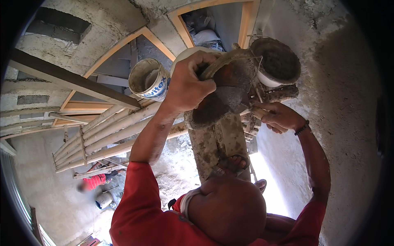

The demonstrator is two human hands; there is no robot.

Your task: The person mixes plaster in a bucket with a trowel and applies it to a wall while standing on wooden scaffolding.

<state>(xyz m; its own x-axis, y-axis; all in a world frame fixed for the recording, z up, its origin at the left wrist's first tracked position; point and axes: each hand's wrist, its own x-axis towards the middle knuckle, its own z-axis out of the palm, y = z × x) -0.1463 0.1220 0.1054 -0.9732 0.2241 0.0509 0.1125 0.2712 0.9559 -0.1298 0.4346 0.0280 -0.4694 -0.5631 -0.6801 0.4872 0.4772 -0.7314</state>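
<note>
1. Looking down from a height, a person in a red shirt stands on a mortar-caked plank (223,143), one sandalled foot (234,162) showing on it, the floor far beneath.
2. Left hand (189,84) is curled shut over the edge of a trowel (223,98) loaded with grey mortar, held at chest height above the plank.
3. Right hand (279,117) is closed around the trowel's wooden handle (258,111).
4. A mortar bucket (276,61) sits just beyond the trowel; a white bucket (148,78) sits to the left, near bamboo poles (111,131).
5. Risk: tipping the trowel would likely drop wet mortar towards another person (93,181) crouched on the floor below.
6. Risk: mortar on the plank looks slippery; a shifted foot could mean a fall.
7. Risk: a knock could topple either bucket off its perch.
</note>
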